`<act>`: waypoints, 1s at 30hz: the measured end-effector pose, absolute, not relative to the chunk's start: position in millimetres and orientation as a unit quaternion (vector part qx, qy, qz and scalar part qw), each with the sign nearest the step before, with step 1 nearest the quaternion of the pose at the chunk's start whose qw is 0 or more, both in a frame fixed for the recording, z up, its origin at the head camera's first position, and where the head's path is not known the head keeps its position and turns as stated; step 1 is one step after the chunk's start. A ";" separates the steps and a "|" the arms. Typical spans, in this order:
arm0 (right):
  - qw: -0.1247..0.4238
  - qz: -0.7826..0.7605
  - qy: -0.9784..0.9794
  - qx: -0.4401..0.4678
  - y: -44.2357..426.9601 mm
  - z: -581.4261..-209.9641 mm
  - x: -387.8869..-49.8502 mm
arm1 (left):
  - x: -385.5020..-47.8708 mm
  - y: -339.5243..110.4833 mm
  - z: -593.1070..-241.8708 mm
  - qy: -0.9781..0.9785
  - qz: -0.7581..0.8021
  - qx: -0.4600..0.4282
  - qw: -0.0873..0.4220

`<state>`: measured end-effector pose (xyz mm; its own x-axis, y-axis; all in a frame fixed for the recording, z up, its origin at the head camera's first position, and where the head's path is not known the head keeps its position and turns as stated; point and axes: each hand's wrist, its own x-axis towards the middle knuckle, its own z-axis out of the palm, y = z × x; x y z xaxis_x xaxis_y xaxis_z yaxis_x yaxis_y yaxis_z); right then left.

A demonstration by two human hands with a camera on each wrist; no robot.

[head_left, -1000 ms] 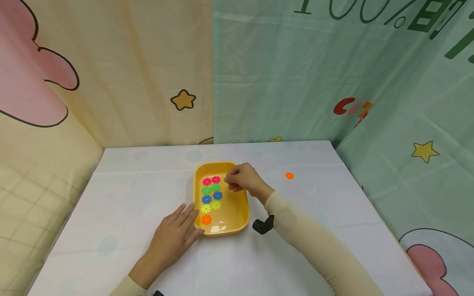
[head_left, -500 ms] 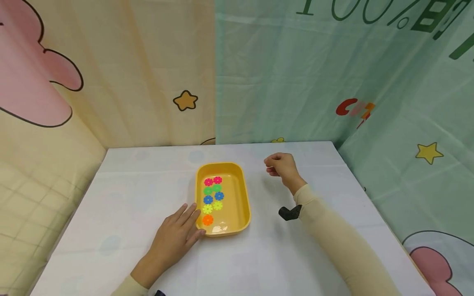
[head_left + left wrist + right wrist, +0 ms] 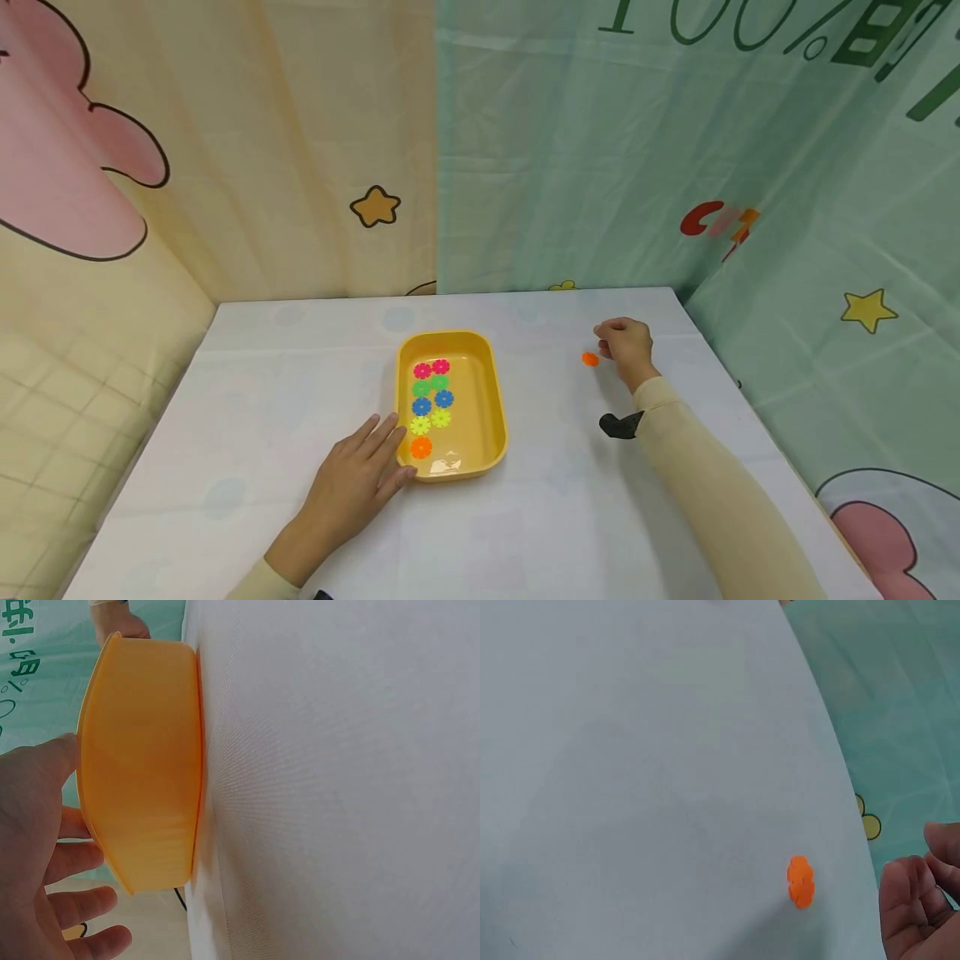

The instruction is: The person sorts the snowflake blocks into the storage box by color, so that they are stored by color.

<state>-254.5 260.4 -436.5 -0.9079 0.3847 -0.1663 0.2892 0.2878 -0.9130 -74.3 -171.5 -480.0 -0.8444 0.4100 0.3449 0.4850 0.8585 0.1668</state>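
Note:
A yellow tray (image 3: 491,417) sits on the white table, with pairs of pink, green, blue and yellow flower-shaped plastic discs and a single orange disc (image 3: 421,447) along its left side. My left hand (image 3: 347,492) rests at the tray's near left corner, fingers fairly straight and touching the rim; the left wrist view shows the tray's outer wall (image 3: 142,765) beside them. To the right, another orange flower disc (image 3: 590,359) lies on the table. Just above and right of it hovers my right hand (image 3: 628,346), fingers loosely bent, thumb apart from them, nothing visible between them (image 3: 922,900).
White cloth with faint spots covers the table (image 3: 225,400). Printed curtains (image 3: 555,167) stand behind the table and at both sides. A black wrist strap piece (image 3: 619,426) sticks out from the right sleeve.
My right hand has moved from over the tray rightward to beside the loose orange disc, which it covered half a second ago. The left hand and tray stay in place.

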 end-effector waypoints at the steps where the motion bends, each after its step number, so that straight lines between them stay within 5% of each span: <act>1: 0.039 0.556 -0.802 -0.214 262.7 -438.3 -254.0 | -74.3 -171.6 -480.0 -0.952 -0.125 -0.235 0.150; 19: -0.041 0.442 -0.871 -0.210 270.9 -464.5 -251.2 | -75.4 -170.0 -478.3 -0.948 -0.127 -0.242 0.164; 30: -0.030 0.380 -0.911 -0.159 260.9 -469.1 -254.8 | -74.4 -170.4 -477.3 -0.953 -0.125 -0.234 0.148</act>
